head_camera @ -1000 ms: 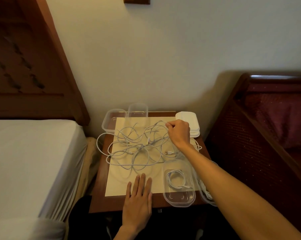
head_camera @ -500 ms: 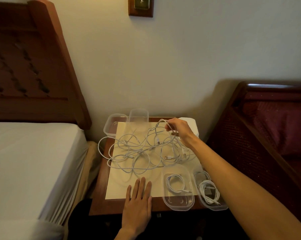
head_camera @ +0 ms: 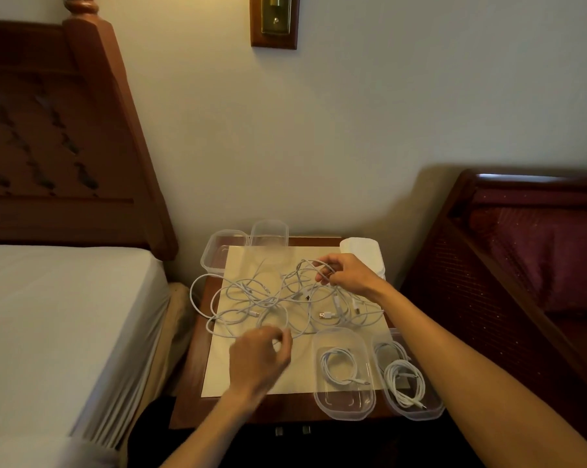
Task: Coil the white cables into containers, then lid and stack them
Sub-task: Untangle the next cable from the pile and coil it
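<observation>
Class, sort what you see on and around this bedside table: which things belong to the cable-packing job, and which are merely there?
Part of the job:
tangled white cables
two containers with coiled cables
two empty containers
stack of white lids
right hand pinching a cable
left hand

Merely there:
bed
wall plate
armchair

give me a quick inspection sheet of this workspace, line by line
surface: small wooden table with a cream mat
job's things: two near tubs, one coiled cable each, unlidded; two empty tubs at back; lids stacked back right
clutter: nothing seen
grippers: right hand pinches a loop of the tangle; left hand blurred, fingers curled at its near edge, grip unclear
cables: white tangle on the mat, one loop over the left edge
surroundings: bed left, dark red seat right, wall plate above
</observation>
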Demonstrator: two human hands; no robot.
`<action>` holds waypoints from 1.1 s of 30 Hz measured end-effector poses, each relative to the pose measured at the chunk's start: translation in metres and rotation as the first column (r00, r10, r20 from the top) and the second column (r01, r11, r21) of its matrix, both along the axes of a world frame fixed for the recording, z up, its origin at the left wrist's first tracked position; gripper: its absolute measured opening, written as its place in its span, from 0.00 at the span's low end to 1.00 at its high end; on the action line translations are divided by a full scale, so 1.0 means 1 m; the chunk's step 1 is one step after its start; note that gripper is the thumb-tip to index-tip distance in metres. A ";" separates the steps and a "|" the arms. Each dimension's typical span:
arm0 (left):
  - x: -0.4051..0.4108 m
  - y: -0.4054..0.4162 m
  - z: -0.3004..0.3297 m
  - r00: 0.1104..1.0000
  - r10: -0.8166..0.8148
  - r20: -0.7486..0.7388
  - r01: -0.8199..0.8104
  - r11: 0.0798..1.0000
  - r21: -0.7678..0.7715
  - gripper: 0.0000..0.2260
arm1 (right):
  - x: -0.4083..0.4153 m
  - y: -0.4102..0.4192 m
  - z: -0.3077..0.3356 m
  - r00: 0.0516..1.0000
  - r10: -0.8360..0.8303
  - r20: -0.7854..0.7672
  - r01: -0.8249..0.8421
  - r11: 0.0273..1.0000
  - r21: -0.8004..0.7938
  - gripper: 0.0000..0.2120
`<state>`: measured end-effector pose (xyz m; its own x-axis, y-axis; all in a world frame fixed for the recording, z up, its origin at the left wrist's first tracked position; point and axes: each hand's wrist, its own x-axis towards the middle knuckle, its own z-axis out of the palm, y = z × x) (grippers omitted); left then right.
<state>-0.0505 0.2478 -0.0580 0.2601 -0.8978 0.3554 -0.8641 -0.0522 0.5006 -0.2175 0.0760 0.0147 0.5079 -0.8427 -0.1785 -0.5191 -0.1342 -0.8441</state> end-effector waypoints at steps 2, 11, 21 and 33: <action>0.009 -0.036 0.017 0.998 0.017 -0.054 -0.025 0.989 -0.147 0.10 | -0.002 0.002 -0.004 1.000 -0.013 0.016 0.013 1.000 -0.014 0.21; 0.034 -0.110 0.028 0.936 -0.156 0.316 -0.006 0.890 0.457 0.08 | -0.010 0.001 -0.025 0.997 -0.051 0.054 0.058 0.988 -0.146 0.18; 0.054 -0.124 0.089 0.985 0.043 0.169 -0.031 0.997 -0.074 0.05 | -0.016 0.006 -0.048 0.975 -0.124 -0.182 0.085 0.974 -0.210 0.21; 0.071 -0.106 0.126 0.956 -0.159 -0.247 0.086 0.956 -0.279 0.07 | -0.016 -0.005 -0.023 0.973 -0.195 -0.126 0.171 0.969 -0.176 0.30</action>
